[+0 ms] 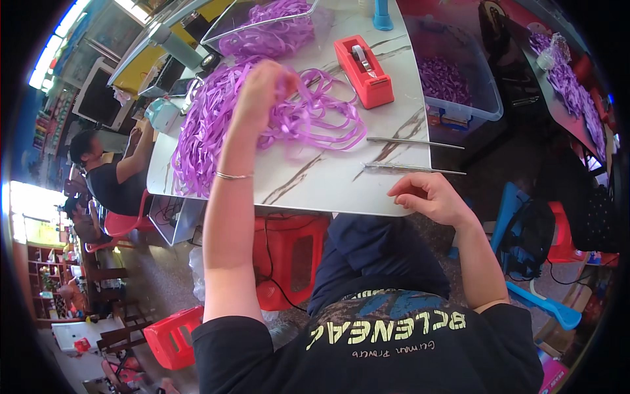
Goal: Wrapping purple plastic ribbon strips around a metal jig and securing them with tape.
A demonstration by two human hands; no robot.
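A big tangle of purple ribbon strips covers the left part of the marble-patterned table, with loose loops spreading to the right. Over this pile is my left hand, its fingers smeared by motion, so their grip is unclear. My right hand rests at the near right table edge, thumb and forefinger a little apart, with nothing visible between them. Just beyond it, two thin metal rods stick out past the table's right edge; the nearer rod looks wrapped in something clear.
A red tape dispenser stands right of the ribbons. Clear bins of purple ribbon sit at the far side and beyond the right edge. A green bottle is far left. Red stools stand below; another person sits left.
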